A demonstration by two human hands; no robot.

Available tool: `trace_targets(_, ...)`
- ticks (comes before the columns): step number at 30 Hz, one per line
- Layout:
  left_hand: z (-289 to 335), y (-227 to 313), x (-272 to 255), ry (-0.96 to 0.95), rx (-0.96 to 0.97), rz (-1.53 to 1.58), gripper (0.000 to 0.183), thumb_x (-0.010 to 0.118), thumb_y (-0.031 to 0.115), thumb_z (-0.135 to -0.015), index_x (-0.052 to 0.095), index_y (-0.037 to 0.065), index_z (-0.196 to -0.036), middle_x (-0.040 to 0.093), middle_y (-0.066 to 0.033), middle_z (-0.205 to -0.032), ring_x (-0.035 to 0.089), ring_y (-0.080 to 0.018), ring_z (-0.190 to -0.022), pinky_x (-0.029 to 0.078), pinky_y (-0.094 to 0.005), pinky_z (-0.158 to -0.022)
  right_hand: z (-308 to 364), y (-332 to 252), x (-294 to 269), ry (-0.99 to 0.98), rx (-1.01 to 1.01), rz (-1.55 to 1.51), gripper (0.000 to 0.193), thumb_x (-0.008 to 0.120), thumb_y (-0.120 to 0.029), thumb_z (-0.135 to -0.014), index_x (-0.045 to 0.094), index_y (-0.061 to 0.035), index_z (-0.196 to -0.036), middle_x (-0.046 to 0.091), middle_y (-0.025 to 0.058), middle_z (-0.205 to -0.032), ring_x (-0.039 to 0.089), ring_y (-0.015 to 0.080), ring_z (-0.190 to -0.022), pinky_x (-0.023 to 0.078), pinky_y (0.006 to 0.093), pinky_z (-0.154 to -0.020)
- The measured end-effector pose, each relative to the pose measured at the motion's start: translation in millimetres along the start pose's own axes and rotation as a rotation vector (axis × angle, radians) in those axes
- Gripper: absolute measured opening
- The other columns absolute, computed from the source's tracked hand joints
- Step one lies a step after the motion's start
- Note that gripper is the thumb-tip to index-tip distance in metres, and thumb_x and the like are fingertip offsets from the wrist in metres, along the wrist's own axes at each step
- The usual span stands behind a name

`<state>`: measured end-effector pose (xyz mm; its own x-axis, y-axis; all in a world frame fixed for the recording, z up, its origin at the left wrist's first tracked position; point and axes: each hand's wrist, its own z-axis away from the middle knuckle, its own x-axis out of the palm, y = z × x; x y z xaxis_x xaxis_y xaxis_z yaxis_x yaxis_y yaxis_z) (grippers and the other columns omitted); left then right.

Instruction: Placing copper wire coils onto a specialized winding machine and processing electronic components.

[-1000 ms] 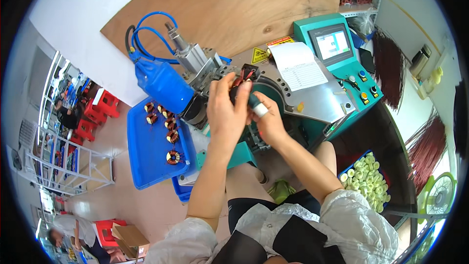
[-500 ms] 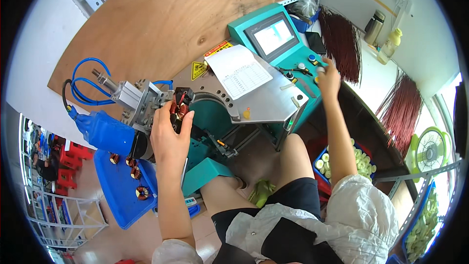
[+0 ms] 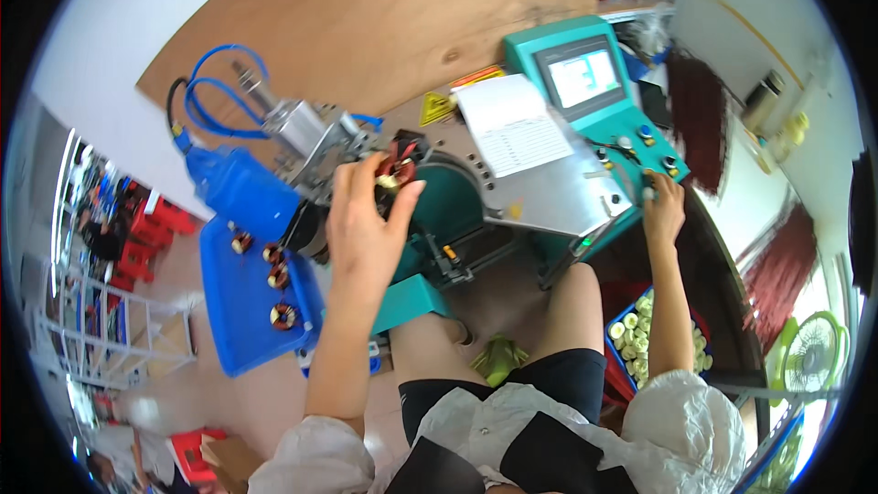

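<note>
My left hand (image 3: 361,224) is closed with thumb and fingers around a copper-wound toroidal coil (image 3: 398,167). The coil sits against the black holder at the front of the winding machine's metal head (image 3: 334,151); my fingers hide part of it. My right hand (image 3: 665,212) is at the near edge of the green control panel (image 3: 608,123), below its knobs. Its fingers are curled, with a small whitish thing at their tips that I cannot make out. Several wound coils (image 3: 283,316) lie in a blue tray (image 3: 240,348) left of my left forearm.
A paper sheet (image 3: 517,128) lies on the metal top beside a lit screen (image 3: 583,78). Blue air hoses (image 3: 215,123) loop over a blue-wrapped motor (image 3: 240,187). Dark red wire bundles (image 3: 697,119) hang at right, above a crate of pale cut pieces (image 3: 631,334) and a green fan (image 3: 809,348).
The whole view has shifted, so the machine appears farther right. My right hand has moved down from beside the blue knob to the panel's near edge. My left hand stays at the coil.
</note>
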<state>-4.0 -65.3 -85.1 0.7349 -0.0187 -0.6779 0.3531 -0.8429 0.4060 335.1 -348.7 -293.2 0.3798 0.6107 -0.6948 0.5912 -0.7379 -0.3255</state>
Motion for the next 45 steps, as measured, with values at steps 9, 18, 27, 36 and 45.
trace_targets(9,22.6,-9.7,-12.1,0.032,-0.015,0.080,0.046,0.079,0.018,-0.083,0.062,-0.002,-0.121,0.068,-0.0198,-0.112,0.068,-0.0328,-0.102,0.053,-0.0376,-0.088,-21.8,-109.4,-70.8,0.078,-0.080,-0.340,0.035,0.057,-0.001,-0.083,0.067,-0.0045,-0.117,0.067,0.0097,-0.113,0.064,0.0284,-0.105,0.052,0.0383,-0.088)
trace_targets(18,4.6,-7.0,-27.5,-0.112,-0.069,0.094,0.050,0.077,0.018,-0.082,0.060,-0.003,-0.125,0.068,-0.0228,-0.113,0.067,-0.0364,-0.106,0.052,-0.0394,-0.090,27.8,-329.6,-57.4,-1.137,0.493,-2.058,0.024,0.053,-0.023,-0.102,0.059,-0.0046,-0.116,0.065,0.0069,-0.101,0.062,0.0157,-0.082,0.053,0.0323,-0.070)
trace_targets(27,-3.1,-14.2,-37.7,-0.339,-0.095,0.181,0.054,0.074,0.020,-0.081,0.058,0.001,-0.129,0.064,-0.0214,-0.124,0.060,-0.0388,-0.115,0.047,-0.0431,-0.098,38.3,-341.3,-51.3,-1.098,0.766,-2.298,0.022,0.062,-0.025,-0.096,0.057,-0.0091,-0.110,0.062,0.0034,-0.093,0.059,0.0154,-0.077,0.048,0.0294,-0.064)
trace_targets(36,-1.2,-34.6,-29.3,-0.371,0.103,0.352,0.046,0.068,0.027,-0.090,0.059,0.000,-0.126,0.063,-0.0222,-0.117,0.057,-0.0387,-0.116,0.042,-0.0446,-0.101,24.6,-326.3,-78.8,-1.054,0.568,-2.162,0.017,0.051,-0.017,-0.101,0.057,-0.0013,-0.100,0.044,-0.0008,-0.071,0.039,0.0075,-0.056,0.034,0.0222,-0.051)
trace_targets(45,59.6,-24.4,-122.8,0.156,-0.123,0.650,0.058,0.079,0.011,-0.081,0.054,0.003,-0.133,0.064,-0.0078,-0.120,0.063,-0.0149,-0.100,0.050,-0.0283,-0.086,34.2,-363.5,-167.0,-0.753,-0.414,-1.447,0.040,0.050,0.001,-0.086,0.058,0.0020,-0.126,0.063,0.0114,-0.106,0.061,0.0156,-0.088,0.053,0.0291,-0.075)
